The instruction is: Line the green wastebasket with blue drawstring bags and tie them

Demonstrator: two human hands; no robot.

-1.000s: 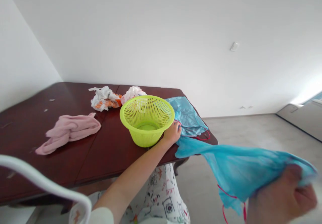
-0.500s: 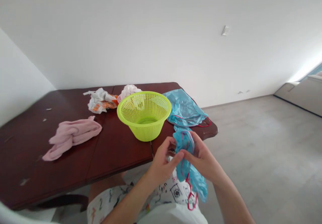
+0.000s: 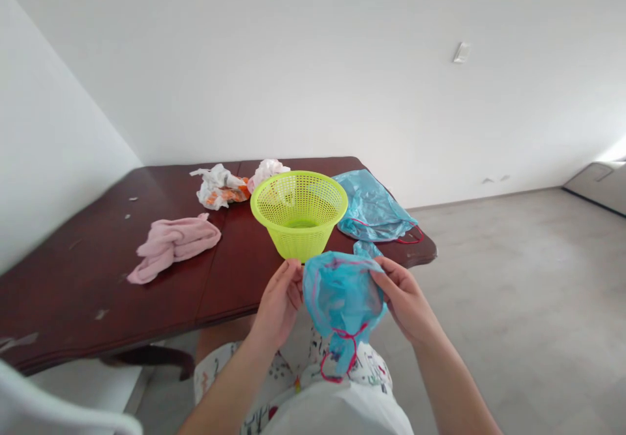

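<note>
From my remote station I record the blue bag (image 3: 345,291) held up between both hands, in front of the table's near edge and above the patterned garment (image 3: 215,373). The right hand (image 3: 403,298) grasps the bag's right edge, thumb on the near side. The left hand (image 3: 281,304) has curled fingers at the opposite edge; whether they pinch the film I cannot tell. A red cord (image 3: 349,336), knotted in a bow, hangs from the bag below the grip, its loop drooping. Just beyond the grip, slightly left, I note the green basket (image 3: 299,246), upright on the table (image 3: 239,272). Beyond and right of the grip a second bag (image 3: 372,203), also blue, lies flat near the table's corner. A small blue fold shows between the two bags; I cannot tell which owns it. Left of the grip lies the pink cloth (image 3: 178,246), bunched. Farther off, behind the cloth, sit the orange-and-white bag (image 3: 220,187) and a pale crumpled bag (image 3: 267,171), the latter just behind the basket.
</note>
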